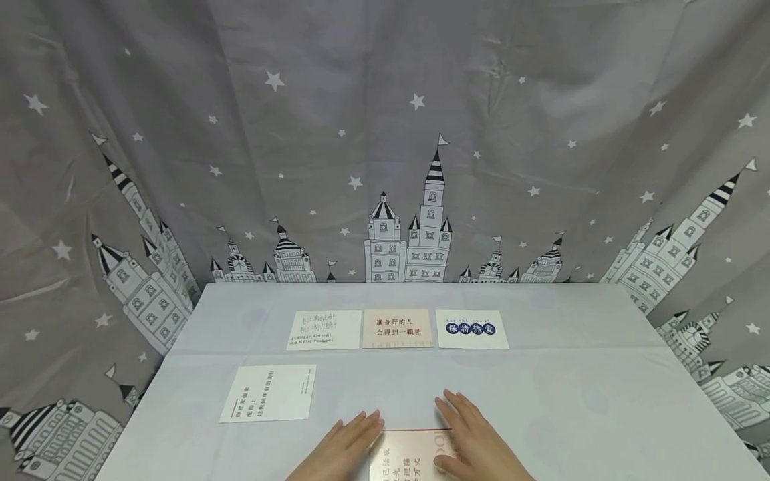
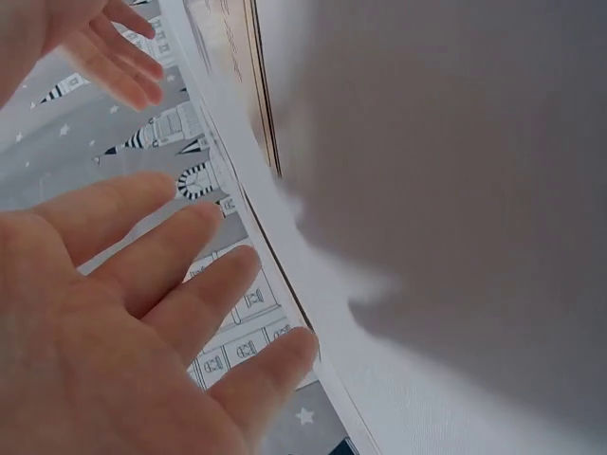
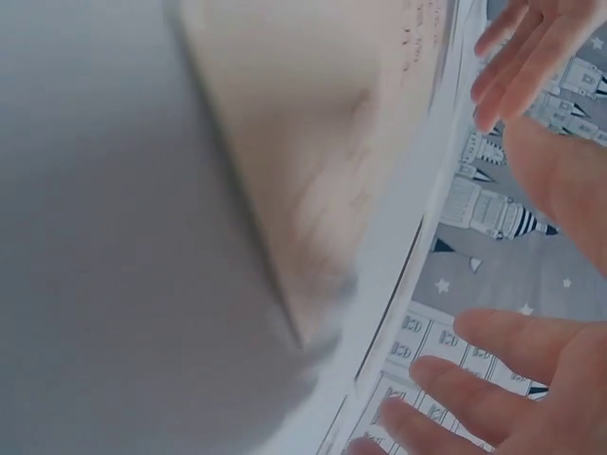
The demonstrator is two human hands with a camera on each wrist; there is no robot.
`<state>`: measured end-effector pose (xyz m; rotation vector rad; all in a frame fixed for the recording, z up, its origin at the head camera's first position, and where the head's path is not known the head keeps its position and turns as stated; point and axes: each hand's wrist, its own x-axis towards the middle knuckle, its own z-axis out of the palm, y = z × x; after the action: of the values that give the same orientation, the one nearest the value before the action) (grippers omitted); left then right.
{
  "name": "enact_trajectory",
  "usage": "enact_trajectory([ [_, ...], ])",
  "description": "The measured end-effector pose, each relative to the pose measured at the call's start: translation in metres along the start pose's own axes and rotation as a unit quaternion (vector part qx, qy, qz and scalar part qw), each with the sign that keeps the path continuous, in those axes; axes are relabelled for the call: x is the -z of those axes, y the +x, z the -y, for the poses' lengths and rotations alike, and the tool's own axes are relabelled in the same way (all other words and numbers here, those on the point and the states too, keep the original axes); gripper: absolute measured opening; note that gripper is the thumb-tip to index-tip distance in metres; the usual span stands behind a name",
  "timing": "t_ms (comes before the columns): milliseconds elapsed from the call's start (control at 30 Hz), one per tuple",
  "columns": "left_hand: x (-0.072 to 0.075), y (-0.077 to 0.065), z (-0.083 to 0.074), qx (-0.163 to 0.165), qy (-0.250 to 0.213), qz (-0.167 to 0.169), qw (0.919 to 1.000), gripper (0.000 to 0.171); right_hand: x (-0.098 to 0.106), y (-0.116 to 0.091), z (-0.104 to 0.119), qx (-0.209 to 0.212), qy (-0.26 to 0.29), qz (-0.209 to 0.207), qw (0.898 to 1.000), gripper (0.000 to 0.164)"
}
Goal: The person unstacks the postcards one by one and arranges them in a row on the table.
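Pink postcard (image 1: 415, 454) with red lettering lies between the 2 hands, nearest the person, its near end cut off by the frame. Behind everything hangs the gray castle-and-star curtain (image 1: 337, 100); before it spreads the white table (image 1: 601, 394). The left hand (image 1: 344, 447) and right hand (image 1: 481, 444) have fingers extended and a little apart, pinching nothing; the right overlaps the postcard's right end in the head view, though I cannot tell whether it touches. Then 4 smaller-looking cards lie flat: a black-lettered white card (image 1: 285, 394) at left and, farther back, a row of 3, a handwritten-style card (image 1: 325, 330), a pale pink card (image 1: 398, 327) and a blue-lettered card (image 1: 472, 339). The postcard should be light, fairly stiff, slightly slick and prone to creased corners; its opposite left and right edges look like the safest hold.
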<state>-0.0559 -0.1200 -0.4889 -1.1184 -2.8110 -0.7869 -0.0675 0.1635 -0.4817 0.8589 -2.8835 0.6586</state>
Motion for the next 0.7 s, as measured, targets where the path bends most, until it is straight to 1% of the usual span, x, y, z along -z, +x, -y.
enact_trajectory([
  [100, -0.003, -0.001, -0.002, -0.002, -0.014, 0.011, 0.9998, 0.087, -0.003, -0.007, -0.006, 0.025, -0.017, -0.031, 0.999, 0.081],
  [200, -0.007, -0.002, -0.006, 0.01, -0.021, 0.024, 0.9994, 0.083, -0.007, -0.014, -0.011, 0.046, -0.025, -0.049, 0.997, 0.087],
  [267, -0.009, -0.002, -0.009, 0.02, -0.02, 0.027, 0.9992, 0.082, -0.008, -0.018, -0.013, 0.053, -0.022, -0.047, 0.997, 0.093],
  [400, -0.011, -0.003, -0.014, 0.039, -0.022, 0.031, 0.9985, 0.08, -0.012, -0.026, -0.015, 0.048, -0.009, -0.03, 0.998, 0.101],
  [500, -0.012, -0.004, -0.016, 0.047, -0.025, 0.031, 0.9981, 0.078, -0.015, -0.03, -0.016, 0.043, -0.001, -0.027, 0.999, 0.097],
  [667, -0.016, -0.005, -0.018, 0.056, -0.004, 0.027, 0.9981, 0.076, -0.022, -0.037, -0.013, 0.029, -0.004, -0.022, 0.999, 0.091],
  [700, -0.017, -0.005, -0.019, 0.06, -0.006, 0.028, 0.9978, 0.077, -0.024, -0.039, -0.013, 0.026, -0.008, -0.021, 0.999, 0.09],
])
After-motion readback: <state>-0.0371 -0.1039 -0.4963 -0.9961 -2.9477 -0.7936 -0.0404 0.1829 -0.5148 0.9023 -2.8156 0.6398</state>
